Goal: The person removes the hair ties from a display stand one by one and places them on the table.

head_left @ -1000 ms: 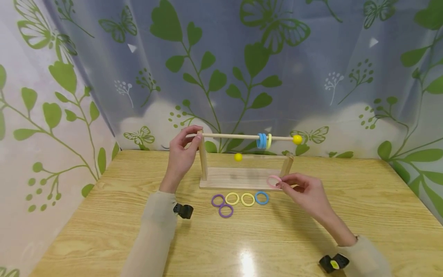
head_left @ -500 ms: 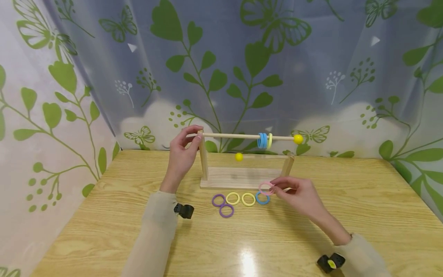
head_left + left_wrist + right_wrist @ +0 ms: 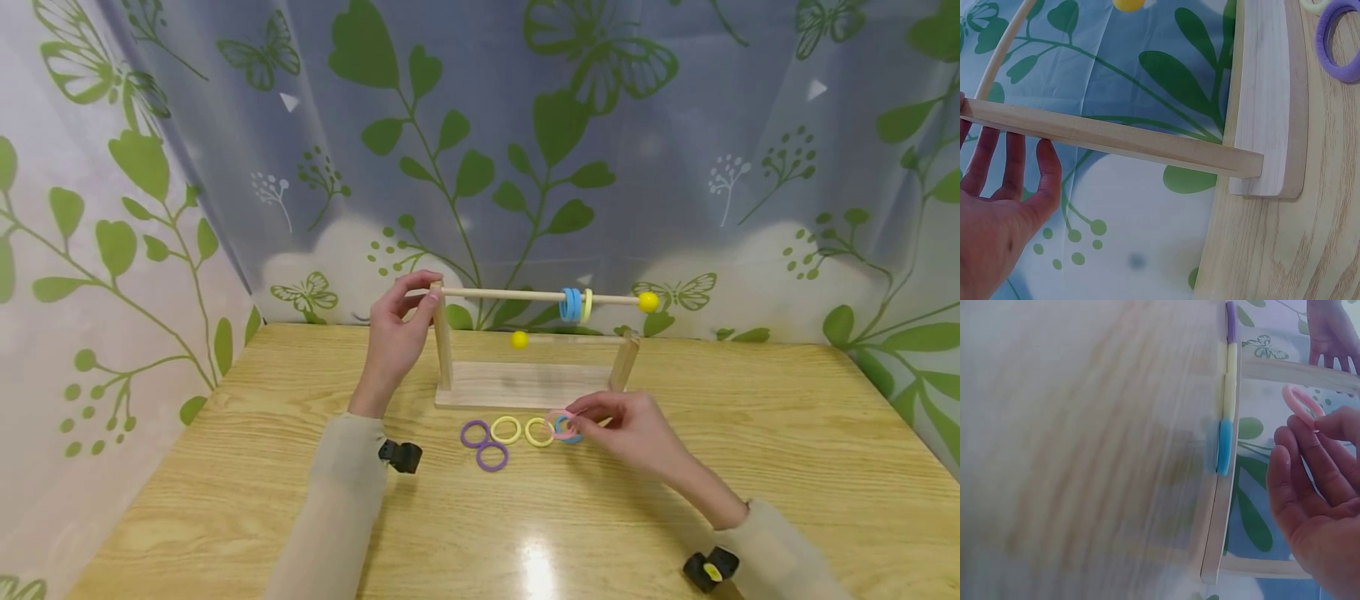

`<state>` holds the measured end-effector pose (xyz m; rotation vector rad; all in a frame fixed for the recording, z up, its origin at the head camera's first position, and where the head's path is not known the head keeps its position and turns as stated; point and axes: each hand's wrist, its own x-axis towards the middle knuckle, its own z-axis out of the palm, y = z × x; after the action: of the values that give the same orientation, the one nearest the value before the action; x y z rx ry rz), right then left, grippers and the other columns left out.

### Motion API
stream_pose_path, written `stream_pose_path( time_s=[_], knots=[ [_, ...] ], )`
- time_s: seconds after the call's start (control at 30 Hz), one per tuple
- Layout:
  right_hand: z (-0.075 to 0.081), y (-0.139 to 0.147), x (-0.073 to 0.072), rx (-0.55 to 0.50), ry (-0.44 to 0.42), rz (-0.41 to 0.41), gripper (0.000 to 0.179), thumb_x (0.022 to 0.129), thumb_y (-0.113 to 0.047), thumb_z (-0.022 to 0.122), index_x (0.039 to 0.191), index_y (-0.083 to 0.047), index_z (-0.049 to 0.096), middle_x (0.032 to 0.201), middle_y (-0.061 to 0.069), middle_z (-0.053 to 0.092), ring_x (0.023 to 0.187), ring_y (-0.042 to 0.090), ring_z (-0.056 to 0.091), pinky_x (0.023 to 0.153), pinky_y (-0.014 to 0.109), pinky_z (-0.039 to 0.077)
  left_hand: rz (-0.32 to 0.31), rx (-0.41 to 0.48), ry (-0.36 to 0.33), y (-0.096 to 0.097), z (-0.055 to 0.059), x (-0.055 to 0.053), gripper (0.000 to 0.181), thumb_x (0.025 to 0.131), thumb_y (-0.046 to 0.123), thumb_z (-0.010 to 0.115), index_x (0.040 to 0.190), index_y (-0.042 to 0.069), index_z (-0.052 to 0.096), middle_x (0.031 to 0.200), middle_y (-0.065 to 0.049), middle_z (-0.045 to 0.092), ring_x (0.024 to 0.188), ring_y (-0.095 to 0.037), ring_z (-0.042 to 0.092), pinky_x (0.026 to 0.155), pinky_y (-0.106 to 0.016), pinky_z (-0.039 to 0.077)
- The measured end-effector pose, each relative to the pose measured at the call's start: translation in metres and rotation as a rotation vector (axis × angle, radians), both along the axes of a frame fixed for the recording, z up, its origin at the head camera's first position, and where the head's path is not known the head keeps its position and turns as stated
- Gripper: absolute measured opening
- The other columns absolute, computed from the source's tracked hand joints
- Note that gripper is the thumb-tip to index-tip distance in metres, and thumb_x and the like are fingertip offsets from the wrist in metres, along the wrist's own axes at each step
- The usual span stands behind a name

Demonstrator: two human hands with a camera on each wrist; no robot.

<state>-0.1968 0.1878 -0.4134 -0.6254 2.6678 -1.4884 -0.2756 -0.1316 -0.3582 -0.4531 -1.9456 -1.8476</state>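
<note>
My left hand (image 3: 397,337) holds the top of the left post (image 3: 443,350) of a wooden stand; in the left wrist view its fingers lie against that post (image 3: 1116,134). Between thumb and fingertips, my right hand (image 3: 637,429) pinches a pink ring (image 3: 1289,400). The ring is raised, overlapping a blue ring (image 3: 1224,447) on the table in the head view. Blue rings (image 3: 570,305) and a pale yellow ring (image 3: 587,306) hang on the stand's upper rod (image 3: 495,294), which ends in a yellow ball (image 3: 648,302).
In front of the stand's base (image 3: 517,383) lie two purple rings (image 3: 492,469) and two yellow rings (image 3: 506,417), flat on the wooden table (image 3: 262,467). A lower rod carries another yellow ball (image 3: 519,340). Behind hangs a leaf-patterned curtain (image 3: 480,233).
My right hand has moved left and slightly toward me with the pink ring, from the stand's base to over the blue ring. My left hand stays on the post.
</note>
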Motion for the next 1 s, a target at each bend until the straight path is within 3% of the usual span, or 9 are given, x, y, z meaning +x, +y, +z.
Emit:
stream_pose_path(
  time_s=[0.33, 0.7, 1.0],
  knots=[
    [-0.003, -0.007, -0.002, 0.02, -0.034, 0.053, 0.016, 0.092, -0.011, 0.075, 0.107, -0.006, 0.077, 0.091, 0.007, 0.08, 0.076, 0.021, 0.075, 0.059, 0.022, 0.054, 0.003, 0.0, -0.002, 0.0, -0.001, -0.001, 0.023, 0.102, 0.008, 0.061, 0.122, 0.0, 0.067, 0.117, -0.011, 0.064, 0.098, -0.013, 0.065, 0.077, -0.021, 0.059],
    [-0.005, -0.019, -0.004, 0.072, -0.032, 0.128, 0.016, 0.092, -0.014, 0.075, 0.107, -0.01, 0.079, 0.086, 0.003, 0.079, 0.072, 0.011, 0.071, 0.051, 0.02, 0.046, 0.004, -0.001, 0.001, 0.0, -0.001, 0.0, 0.023, 0.102, 0.008, 0.061, 0.122, 0.0, 0.067, 0.118, -0.012, 0.064, 0.098, -0.013, 0.066, 0.077, -0.021, 0.059],
    [-0.007, -0.026, -0.004, 0.087, -0.058, 0.175, 0.016, 0.09, -0.007, 0.07, 0.105, -0.009, 0.078, 0.085, 0.003, 0.079, 0.067, 0.009, 0.067, 0.051, 0.02, 0.046, 0.012, -0.011, 0.0, 0.0, -0.001, -0.001, 0.024, 0.102, 0.01, 0.061, 0.123, 0.0, 0.067, 0.117, -0.011, 0.064, 0.098, -0.015, 0.066, 0.076, -0.021, 0.058]
  ],
)
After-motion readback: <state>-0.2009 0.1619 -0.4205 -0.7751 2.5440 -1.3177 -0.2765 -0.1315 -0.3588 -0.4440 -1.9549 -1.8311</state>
